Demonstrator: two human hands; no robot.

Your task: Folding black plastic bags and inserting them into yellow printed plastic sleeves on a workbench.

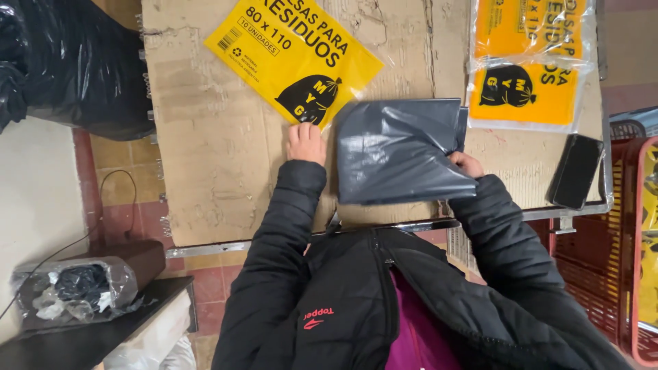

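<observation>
A folded dark grey plastic bag (pixel 397 147) lies on a cardboard-covered table (pixel 212 157). My right hand (pixel 467 163) grips the bag's right edge, partly hidden under the plastic. My left hand (pixel 306 142) rests on the cardboard, its fingers touching the lower corner of a yellow printed sheet (pixel 295 58) just left of the grey bag. Both arms wear black jacket sleeves.
A clear packet with yellow printed bags (pixel 531 62) lies at the table's right. A black phone (pixel 576 171) sits near the right edge. Red plastic crates (pixel 603 267) stand to the right. A large black bag (pixel 68 62) fills the upper left. A low shelf holds a wrapped bundle (pixel 75 288).
</observation>
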